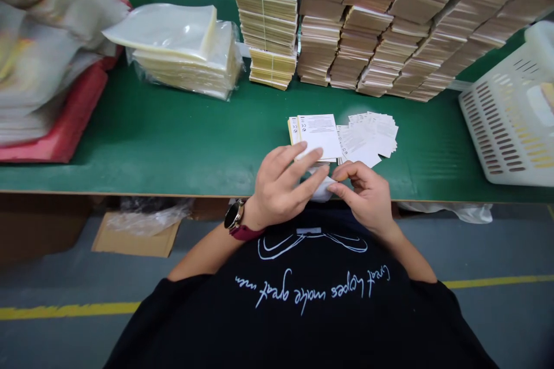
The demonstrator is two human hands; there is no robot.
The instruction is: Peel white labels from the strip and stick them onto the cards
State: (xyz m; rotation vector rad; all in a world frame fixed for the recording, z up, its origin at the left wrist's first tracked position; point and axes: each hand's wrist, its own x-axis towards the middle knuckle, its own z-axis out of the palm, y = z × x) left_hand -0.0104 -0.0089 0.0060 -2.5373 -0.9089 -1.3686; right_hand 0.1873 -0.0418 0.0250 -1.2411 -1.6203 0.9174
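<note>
My left hand (285, 184) wears a dark watch and has its fingers spread over the near edge of a stack of printed white cards (320, 134). Its thumb is hidden. Between the thumb and finger of my right hand (364, 191) is pinched the edge of a thin whitish piece (324, 189), paper or plastic, I cannot tell which. That piece lies just below the stack at the table's front edge, partly under my left fingers. Beside the stack, a loose fan of white cards (367, 135) is spread to the right.
Tall stacks of cards (372, 23) line the back of the green table (173, 138), next to a string-tied stack (268, 17). Clear plastic bags (182, 49) lie at the back left, near a red tray (82, 109) of bagged items. At right stands a white basket (497, 127).
</note>
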